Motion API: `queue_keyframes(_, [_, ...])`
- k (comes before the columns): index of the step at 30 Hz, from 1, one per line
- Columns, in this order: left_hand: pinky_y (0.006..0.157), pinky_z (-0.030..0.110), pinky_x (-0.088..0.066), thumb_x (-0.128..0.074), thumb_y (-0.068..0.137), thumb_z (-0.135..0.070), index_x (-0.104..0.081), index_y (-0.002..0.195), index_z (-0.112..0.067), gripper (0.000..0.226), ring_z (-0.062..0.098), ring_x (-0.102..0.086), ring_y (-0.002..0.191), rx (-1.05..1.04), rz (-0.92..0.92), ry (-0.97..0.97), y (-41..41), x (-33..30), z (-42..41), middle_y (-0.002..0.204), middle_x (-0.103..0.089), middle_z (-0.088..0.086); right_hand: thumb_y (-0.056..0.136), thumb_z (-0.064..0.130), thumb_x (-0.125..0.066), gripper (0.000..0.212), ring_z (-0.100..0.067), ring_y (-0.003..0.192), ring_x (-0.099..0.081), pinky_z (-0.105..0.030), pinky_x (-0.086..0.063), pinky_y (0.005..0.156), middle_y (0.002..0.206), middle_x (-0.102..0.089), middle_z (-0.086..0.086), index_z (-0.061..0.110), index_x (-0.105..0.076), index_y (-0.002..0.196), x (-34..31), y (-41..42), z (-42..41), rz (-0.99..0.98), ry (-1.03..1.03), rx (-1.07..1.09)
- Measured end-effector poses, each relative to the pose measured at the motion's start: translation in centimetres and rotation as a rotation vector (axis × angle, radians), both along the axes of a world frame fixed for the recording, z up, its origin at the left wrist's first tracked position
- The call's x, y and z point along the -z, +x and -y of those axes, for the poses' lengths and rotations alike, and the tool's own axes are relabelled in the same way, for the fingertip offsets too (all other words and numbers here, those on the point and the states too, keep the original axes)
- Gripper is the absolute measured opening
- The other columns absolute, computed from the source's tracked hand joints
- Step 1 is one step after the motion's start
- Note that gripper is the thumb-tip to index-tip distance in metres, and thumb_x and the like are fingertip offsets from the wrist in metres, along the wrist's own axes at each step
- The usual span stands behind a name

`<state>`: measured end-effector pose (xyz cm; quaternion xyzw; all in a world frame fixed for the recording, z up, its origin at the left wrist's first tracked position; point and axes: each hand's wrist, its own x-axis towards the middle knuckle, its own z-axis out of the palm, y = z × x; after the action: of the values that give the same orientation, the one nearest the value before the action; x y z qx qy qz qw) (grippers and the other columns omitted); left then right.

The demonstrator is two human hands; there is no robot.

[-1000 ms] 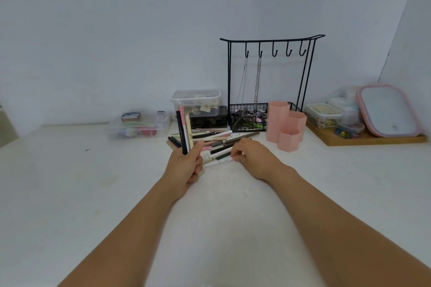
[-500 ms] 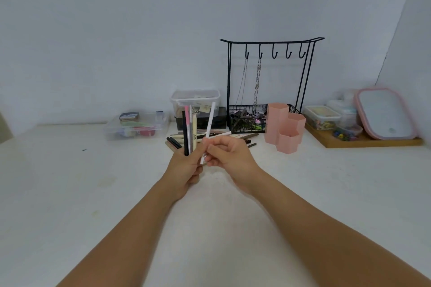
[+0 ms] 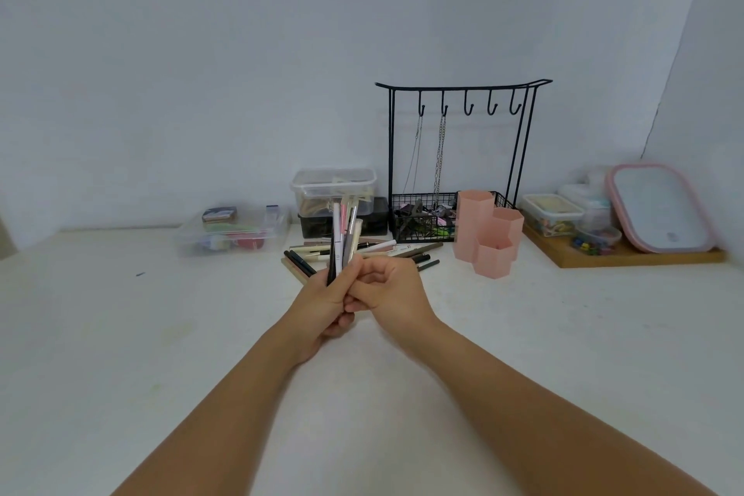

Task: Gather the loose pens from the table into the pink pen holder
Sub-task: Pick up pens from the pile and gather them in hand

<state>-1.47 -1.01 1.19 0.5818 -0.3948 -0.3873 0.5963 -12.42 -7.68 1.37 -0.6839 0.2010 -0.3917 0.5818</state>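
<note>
Both hands (image 3: 354,296) clamp upright pens (image 3: 343,238); loose pens (image 3: 386,250) lie before the pink holder (image 3: 489,232) and wire rack (image 3: 463,157).

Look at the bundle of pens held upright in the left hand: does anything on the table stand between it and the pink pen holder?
Nothing visible does. The bundle of pens sits in the left hand, with the right hand touching it. The pink pen holder stands to the right across bare table; loose pens lie short of it.

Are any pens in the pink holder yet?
No, the pink holder shows empty cups; pens are in the left hand or on the table.
</note>
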Motion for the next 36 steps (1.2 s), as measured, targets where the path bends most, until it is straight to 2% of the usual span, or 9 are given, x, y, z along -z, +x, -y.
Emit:
queue_keyframes(6, [0.043,0.018,-0.021,-0.062,0.090,-0.060,-0.065,0.082,-0.011,0.049,0.012,-0.037,0.041,-0.119,-0.097,-0.018,0.2,0.1,0.3,0.055,-0.050,0.006,0.081,-0.010,-0.068,0.011,-0.025,0.058,-0.065,-0.042,-0.060,0.063,0.076,-0.068,-0.025,-0.004,-0.068,0.090,0.0,0.5,-0.4,-0.040,-0.148,0.071])
queue_keyframes(10, [0.039,0.017,-0.020,-0.060,0.095,-0.053,-0.052,0.087,-0.015,0.039,0.011,-0.038,0.043,-0.218,-0.182,-0.045,0.6,0.1,0.5,0.055,-0.046,-0.001,0.083,-0.006,-0.065,0.023,-0.005,0.068,-0.067,-0.021,-0.052,0.062,0.088,-0.070,0.000,0.009,-0.070,0.100,-0.4,-0.4,1.5,-0.119,-0.235,0.177])
queue_keyframes(13, [0.038,0.019,-0.024,-0.065,0.096,-0.040,-0.053,0.095,-0.018,0.026,0.010,-0.044,0.047,-0.265,-0.181,-0.083,1.6,0.1,0.3,0.057,-0.047,-0.003,0.081,-0.004,-0.059,0.039,-0.011,0.097,-0.061,-0.023,-0.048,0.085,0.112,-0.066,0.001,0.019,-0.068,0.111,0.9,-2.7,5.4,-0.404,-0.590,0.387])
queue_keyframes(15, [0.040,0.020,-0.028,-0.068,0.096,-0.034,-0.057,0.100,-0.016,0.021,0.010,-0.045,0.047,-0.273,-0.126,-0.086,2.0,0.1,0.1,0.059,-0.049,-0.002,0.082,-0.003,-0.059,0.045,-0.020,0.111,-0.057,-0.025,-0.043,0.095,0.123,-0.062,-0.005,0.015,-0.063,0.123,1.8,-3.7,7.2,-0.559,-0.610,0.397])
queue_keyframes(20, [0.040,0.020,-0.030,-0.072,0.093,-0.028,-0.061,0.089,-0.018,0.015,0.011,-0.035,0.049,-0.259,-0.075,-0.081,2.0,0.2,0.2,0.060,-0.042,0.000,0.083,-0.001,-0.063,0.031,-0.018,0.091,-0.060,-0.028,-0.049,0.086,0.108,-0.066,-0.006,0.012,-0.066,0.111,1.8,-3.5,9.5,-0.612,-0.555,0.392])
queue_keyframes(24, [0.038,0.020,-0.024,-0.074,0.087,-0.044,-0.056,0.083,-0.019,0.031,0.010,-0.026,0.047,-0.266,-0.143,-0.055,2.0,-0.1,0.1,0.055,-0.033,-0.005,0.083,0.001,-0.072,0.021,0.002,0.069,-0.049,-0.009,-0.037,0.062,0.094,-0.064,0.002,0.017,-0.068,0.097,0.4,-4.8,12.0,-0.685,-0.612,0.230])
queue_keyframes(27, [0.040,0.022,-0.018,-0.071,0.083,-0.055,-0.043,0.073,-0.023,0.044,0.011,-0.022,0.048,-0.256,-0.197,-0.064,2.2,-0.2,0.1,0.055,-0.028,-0.005,0.085,0.009,-0.075,0.013,0.005,0.070,-0.050,-0.006,-0.034,0.059,0.093,-0.065,0.005,0.016,-0.075,0.095,-0.4,-4.8,13.5,-0.772,-0.706,0.175])
queue_keyframes(31, [0.038,0.020,-0.024,-0.069,0.088,-0.050,-0.043,0.076,-0.020,0.041,0.011,-0.025,0.049,-0.294,-0.207,-0.081,2.4,-0.2,0.4,0.055,-0.031,-0.004,0.088,0.014,-0.073,0.013,-0.004,0.076,-0.053,-0.012,-0.033,0.059,0.095,-0.065,0.005,0.019,-0.075,0.100,-0.9,-4.4,14.0,-0.871,-0.830,0.112])
queue_keyframes(36, [0.039,0.020,-0.027,-0.066,0.094,-0.042,-0.045,0.076,-0.019,0.036,0.012,-0.028,0.051,-0.288,-0.154,-0.093,2.1,-0.1,0.5,0.058,-0.034,-0.001,0.091,0.014,-0.069,0.012,-0.016,0.090,-0.055,-0.028,-0.042,0.074,0.097,-0.058,0.005,0.022,-0.072,0.099,-0.8,-3.8,13.8,-0.936,-0.939,0.099])
